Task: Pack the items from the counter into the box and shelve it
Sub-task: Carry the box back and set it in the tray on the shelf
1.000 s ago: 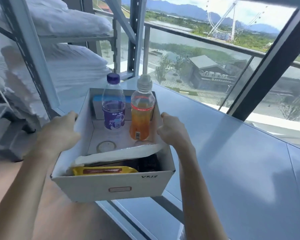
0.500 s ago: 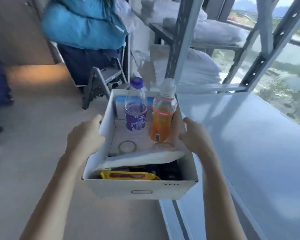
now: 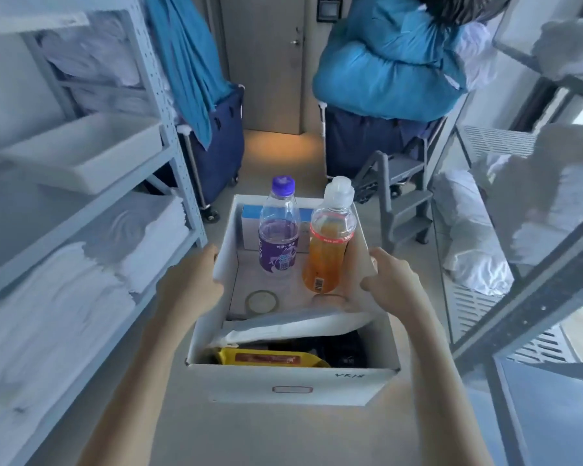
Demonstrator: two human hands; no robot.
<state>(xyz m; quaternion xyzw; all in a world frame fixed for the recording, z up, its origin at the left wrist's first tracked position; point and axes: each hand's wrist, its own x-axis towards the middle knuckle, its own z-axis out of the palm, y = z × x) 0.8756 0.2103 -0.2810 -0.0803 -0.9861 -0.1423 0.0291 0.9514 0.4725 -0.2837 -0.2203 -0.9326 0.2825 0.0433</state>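
Observation:
I hold a white cardboard box (image 3: 293, 385) in the air above the floor. My left hand (image 3: 191, 284) grips its left wall and my right hand (image 3: 389, 282) grips its right wall. Inside stand a purple-labelled bottle (image 3: 278, 230) and an orange drink bottle (image 3: 329, 243), both upright. Behind them sits a blue and white carton (image 3: 249, 227). Near the front lie a white packet (image 3: 293, 326), a yellow packet (image 3: 270, 359) and something dark. A tape ring (image 3: 262, 301) rests on the box bottom.
A grey shelf rack (image 3: 169, 136) on the left holds a white tray (image 3: 81, 153) and folded white linens (image 3: 48, 314). Another rack (image 3: 532, 290) with linens stands on the right. Ahead are blue laundry carts (image 3: 216, 153), a grey step stool (image 3: 401, 203) and a door (image 3: 270, 62).
I have turned left, away from the counter and window, carrying the box with both hands. It left the counter edge and now hangs over the aisle floor between the racks.

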